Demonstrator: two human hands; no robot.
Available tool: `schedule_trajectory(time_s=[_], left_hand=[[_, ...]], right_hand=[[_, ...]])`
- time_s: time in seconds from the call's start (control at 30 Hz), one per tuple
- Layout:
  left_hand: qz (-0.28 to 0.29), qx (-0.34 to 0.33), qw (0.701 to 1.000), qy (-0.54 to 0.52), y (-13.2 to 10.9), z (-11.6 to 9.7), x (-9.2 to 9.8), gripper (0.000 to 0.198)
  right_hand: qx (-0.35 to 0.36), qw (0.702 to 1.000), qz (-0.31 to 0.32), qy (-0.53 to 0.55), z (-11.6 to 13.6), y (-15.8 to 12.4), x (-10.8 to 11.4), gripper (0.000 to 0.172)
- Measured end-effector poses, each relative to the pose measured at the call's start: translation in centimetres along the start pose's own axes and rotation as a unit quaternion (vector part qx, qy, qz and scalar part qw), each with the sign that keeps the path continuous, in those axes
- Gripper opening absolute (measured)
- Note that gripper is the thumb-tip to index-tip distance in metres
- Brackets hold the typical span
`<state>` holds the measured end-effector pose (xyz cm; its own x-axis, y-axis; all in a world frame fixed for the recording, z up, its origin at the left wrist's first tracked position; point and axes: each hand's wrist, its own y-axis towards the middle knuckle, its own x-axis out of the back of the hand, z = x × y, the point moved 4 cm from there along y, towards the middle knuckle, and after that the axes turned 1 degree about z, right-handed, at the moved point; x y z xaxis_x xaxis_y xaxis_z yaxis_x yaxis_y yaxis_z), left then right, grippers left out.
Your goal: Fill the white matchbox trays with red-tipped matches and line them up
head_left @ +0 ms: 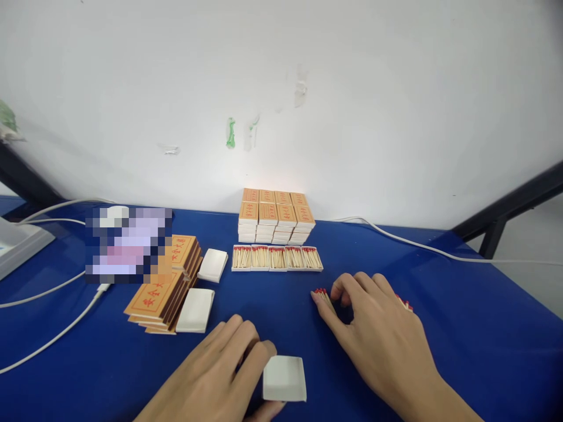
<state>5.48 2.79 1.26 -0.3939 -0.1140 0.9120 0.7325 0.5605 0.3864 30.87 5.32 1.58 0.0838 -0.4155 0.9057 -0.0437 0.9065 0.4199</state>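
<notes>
My left hand [222,372] is closed on a white matchbox tray [284,380], open side up with no matches visible in it. The thumb is at its near edge and the fingers at its left side. My right hand [378,331] is curled low over the blue table, with a small bunch of red-tipped matches [323,298] between thumb and fingers. Other match heads [404,303] show past that hand's right side, the rest hidden behind it. Farther back stands a row of several trays filled with matches [277,258].
Behind the filled trays, matchboxes with orange tops [277,214] are stacked against the wall. To the left lie orange matchbox sleeves [160,293] in piles, two white trays [196,310], a pixelated phone-like object [132,240] and white cables [65,350]. Another cable [409,239] crosses the right side.
</notes>
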Motion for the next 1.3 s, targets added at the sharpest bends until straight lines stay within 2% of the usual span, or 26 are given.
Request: schedule_trajectory(time_s=[0.37, 0.57, 0.7, 0.8, 1.1, 1.17, 1.3], left_hand=[[-0.004, 0.002, 1.000, 0.001, 0.2, 0.1, 0.0, 0.015], [-0.002, 0.004, 1.000, -0.008, 0.3, 0.2, 0.3, 0.014], [0.019, -0.006, 1.000, -0.023, -0.1, 0.4, -0.1, 0.024], [0.030, -0.004, 0.999, -0.026, -0.4, 0.5, -0.5, 0.032], [-0.003, -0.013, 1.000, 0.002, -0.1, 0.3, 0.0, 0.022], [0.001, -0.015, 1.000, 0.001, -0.1, 0.3, -0.1, 0.019], [-0.025, -0.026, 0.999, 0.012, -0.2, 0.2, 0.0, 0.017]], right_hand=[[-0.040, 0.999, 0.001, -0.015, -0.6, 0.2, 0.9, 0.041], [-0.042, 0.994, 0.003, -0.097, -2.1, 0.0, 1.3, 0.031], [-0.033, 0.988, 0.002, -0.153, -2.5, -0.4, 1.2, 0.032], [-0.027, 0.987, -0.004, -0.156, -2.6, -0.5, 1.0, 0.032], [-0.023, 0.993, -0.013, -0.111, -2.8, -0.5, 1.2, 0.032], [-0.026, 0.992, -0.021, -0.119, -3.0, -0.5, 1.5, 0.030], [-0.022, 0.987, -0.030, -0.156, -3.2, -0.6, 1.9, 0.032]])
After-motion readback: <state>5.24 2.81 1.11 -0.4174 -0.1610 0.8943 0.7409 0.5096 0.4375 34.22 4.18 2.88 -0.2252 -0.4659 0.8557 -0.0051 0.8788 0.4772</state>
